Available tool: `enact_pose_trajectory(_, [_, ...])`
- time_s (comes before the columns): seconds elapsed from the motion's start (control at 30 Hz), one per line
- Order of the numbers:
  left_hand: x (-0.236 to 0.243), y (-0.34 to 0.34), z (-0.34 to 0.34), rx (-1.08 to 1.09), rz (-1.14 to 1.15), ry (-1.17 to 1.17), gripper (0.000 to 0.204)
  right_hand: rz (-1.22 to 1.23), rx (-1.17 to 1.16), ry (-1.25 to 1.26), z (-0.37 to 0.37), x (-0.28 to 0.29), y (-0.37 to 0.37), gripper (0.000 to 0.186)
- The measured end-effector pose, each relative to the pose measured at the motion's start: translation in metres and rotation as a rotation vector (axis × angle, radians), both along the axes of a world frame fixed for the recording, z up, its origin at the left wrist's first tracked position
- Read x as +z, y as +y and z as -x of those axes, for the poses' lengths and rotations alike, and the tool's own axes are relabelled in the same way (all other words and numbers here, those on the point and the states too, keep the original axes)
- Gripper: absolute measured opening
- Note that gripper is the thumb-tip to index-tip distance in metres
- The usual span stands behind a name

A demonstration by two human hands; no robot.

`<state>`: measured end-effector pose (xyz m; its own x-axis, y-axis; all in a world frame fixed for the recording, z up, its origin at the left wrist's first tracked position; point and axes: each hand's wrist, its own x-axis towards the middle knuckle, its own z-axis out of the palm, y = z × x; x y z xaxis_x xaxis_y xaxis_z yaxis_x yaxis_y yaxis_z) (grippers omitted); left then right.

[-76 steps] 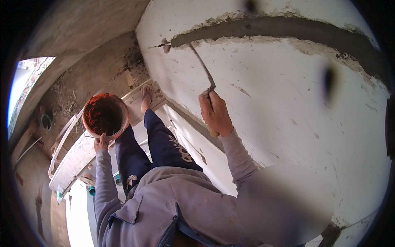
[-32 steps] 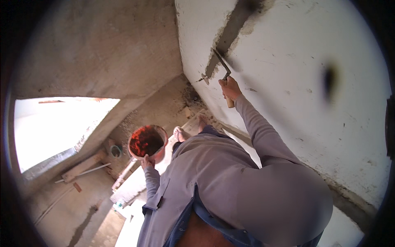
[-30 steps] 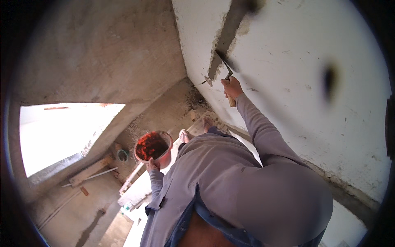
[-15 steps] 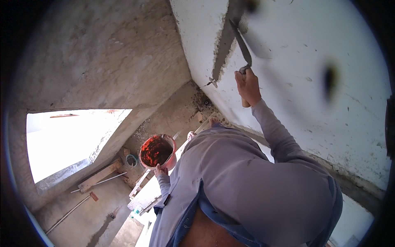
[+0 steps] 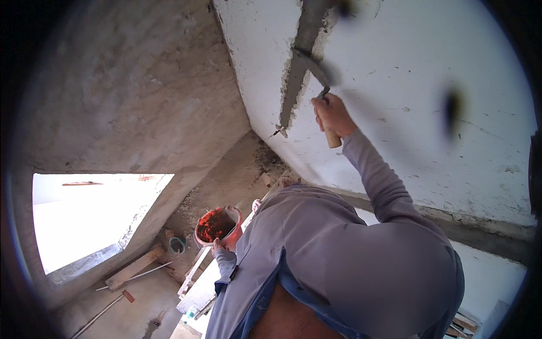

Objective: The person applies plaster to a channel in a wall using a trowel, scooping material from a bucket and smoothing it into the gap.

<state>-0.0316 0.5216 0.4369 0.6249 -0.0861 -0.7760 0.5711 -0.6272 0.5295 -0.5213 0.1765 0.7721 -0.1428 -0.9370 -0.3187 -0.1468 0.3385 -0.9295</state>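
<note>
My right hand (image 5: 333, 113) grips the wooden handle (image 5: 333, 140) of a trowel, whose curved steel blade (image 5: 313, 69) lies at a strip of grey mortar (image 5: 305, 31) in the white wall (image 5: 418, 96). Down at my left side, my left hand (image 5: 219, 245) is closed on the rim of a reddish bucket (image 5: 236, 230) with dark mix inside. My clothed torso fills the lower right, hiding most of my legs.
At left, a bare plaster wall (image 5: 130, 90) has a bright opening (image 5: 96, 214). Below are a narrow pale plank (image 5: 197, 296) under me, a board (image 5: 132, 268), a green container (image 5: 176, 244) and a long-handled tool (image 5: 101, 313) on the concrete floor (image 5: 220, 181).
The trowel blade has shifted along and across the mortar strip since half a second ago. My view has tilted since earlier, so the bucket sits lower in the picture, still held.
</note>
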Motion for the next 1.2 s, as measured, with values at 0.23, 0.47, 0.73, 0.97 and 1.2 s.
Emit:
enact_pose_trajectory(0.23, [-0.005, 0.01, 0.014, 0.049, 0.103, 0.106, 0.032, 0.319, 0.025, 0.099, 0.004, 0.106, 0.0, 0.02])
enact_pose_trajectory(0.47, [0.053, 0.045, 0.02, 0.035, 0.052, 0.126, 0.04, 0.007, 0.207, -0.017, -0.007, -0.001, -0.001, 0.03])
enact_pose_trajectory(0.73, [0.11, 0.143, -0.024, 0.066, -0.287, 0.058, 0.044, -0.469, 0.237, 0.208, -0.03, -0.266, -0.003, 0.03])
enact_pose_trajectory(0.97, [0.141, 0.158, -0.015, 0.162, -0.351, -0.013, 0.045, -0.31, 0.081, 0.348, 0.003, -0.326, -0.025, 0.024])
enact_pose_trajectory(1.2, [0.13, 0.08, 0.024, 0.168, -0.187, -0.009, 0.054, -0.244, 0.009, 0.062, -0.001, -0.188, -0.015, 0.02])
